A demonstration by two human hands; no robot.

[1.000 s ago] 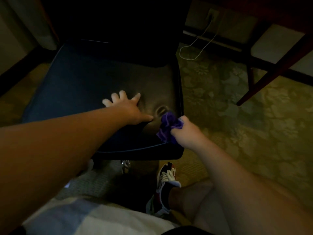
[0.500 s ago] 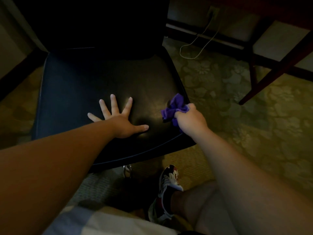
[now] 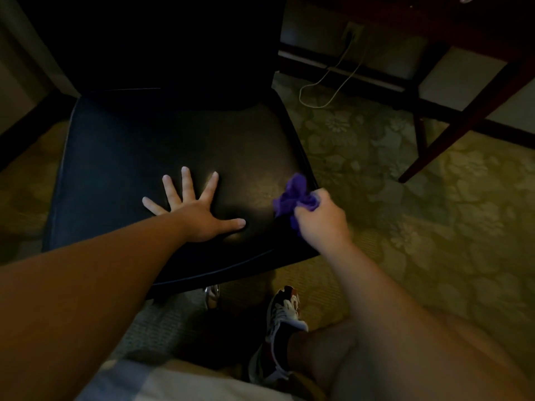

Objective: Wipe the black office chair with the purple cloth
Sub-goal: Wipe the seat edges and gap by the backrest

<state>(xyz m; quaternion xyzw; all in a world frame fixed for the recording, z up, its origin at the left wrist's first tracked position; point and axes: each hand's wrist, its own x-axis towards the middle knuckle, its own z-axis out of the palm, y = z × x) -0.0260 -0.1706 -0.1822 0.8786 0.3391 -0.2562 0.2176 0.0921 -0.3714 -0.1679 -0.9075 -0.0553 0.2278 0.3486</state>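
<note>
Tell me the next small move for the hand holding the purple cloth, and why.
Probably press the purple cloth down and sweep it inward across the seat. The right hand grips it bunched at the right edge of the black office chair, while the left hand lies flat on the seat.

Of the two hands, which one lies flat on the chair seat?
The left hand: its fingers are spread and straight on the black chair seat, while the right hand grips the bunched purple cloth.
</note>
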